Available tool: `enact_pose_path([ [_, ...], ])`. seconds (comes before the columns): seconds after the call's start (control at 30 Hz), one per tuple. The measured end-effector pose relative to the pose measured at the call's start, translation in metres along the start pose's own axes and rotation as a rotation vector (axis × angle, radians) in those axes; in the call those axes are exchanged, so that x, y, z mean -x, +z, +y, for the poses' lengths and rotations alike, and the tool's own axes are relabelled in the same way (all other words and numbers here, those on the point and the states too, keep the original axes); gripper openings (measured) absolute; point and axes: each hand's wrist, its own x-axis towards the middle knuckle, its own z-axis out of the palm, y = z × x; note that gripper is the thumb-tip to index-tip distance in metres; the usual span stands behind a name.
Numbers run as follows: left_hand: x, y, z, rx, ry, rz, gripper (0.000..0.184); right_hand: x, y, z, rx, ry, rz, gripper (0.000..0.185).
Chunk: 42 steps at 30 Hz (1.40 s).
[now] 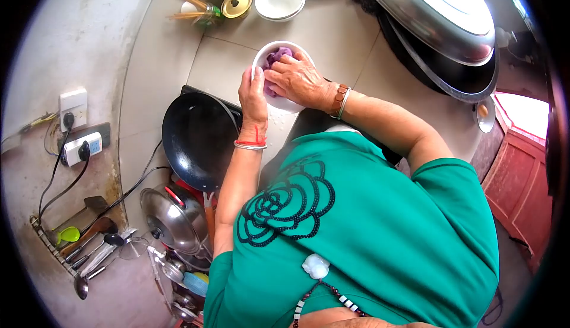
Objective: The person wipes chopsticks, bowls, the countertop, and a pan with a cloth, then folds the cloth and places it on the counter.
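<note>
A white bowl rests on the tiled counter in front of me. My left hand grips its near left side, thumb up along the rim. Inside lies a soft purple lump of dough, wrinkled and uneven. Reaching in from the right, my right hand has its fingers bent and pressed into the dough, and they hide part of it. Pale specks are scattered on the counter just below the bowl.
Left of my forearm sits a black wok. Stacked white bowls, a gold-lidded jar and chopsticks stand at the back. A large metal lid covers a big pan at right. Utensils hang on the left wall.
</note>
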Motion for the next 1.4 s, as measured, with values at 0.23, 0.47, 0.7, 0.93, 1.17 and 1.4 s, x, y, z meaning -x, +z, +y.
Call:
enact_pose_path([
  [0.23, -0.011, -0.009, -0.002, -0.531, 0.333, 0.072, 0.042, 0.001, 0.043, -0.008, -0.705, 0.254, -0.148, 0.030],
  [0.47, -0.002, -0.029, 0.028, 0.108, -0.133, -0.171, 0.037, 0.003, -0.001, 0.045, -1.909, 0.322, 0.013, 0.023],
  [0.7, -0.010, -0.017, 0.056, -0.445, 0.125, -0.443, 0.061, -0.038, -0.065, 0.041, -1.240, 0.421, -0.595, 0.057],
  [0.93, -0.008, -0.019, 0.051, 0.042, -0.107, -0.246, 0.069, -0.024, -0.046, 0.053, -1.128, 0.205, -0.429, 0.062],
  [1.17, -0.018, 0.008, -0.015, 0.315, 0.088, 0.190, 0.039, 0.003, 0.014, 0.023, -2.037, 0.822, 0.230, 0.055],
  [1.4, -0.034, 0.017, -0.059, -0.231, 0.174, 0.116, 0.032, 0.010, 0.035, 0.006, -2.092, 1.286, 0.408, 0.028],
])
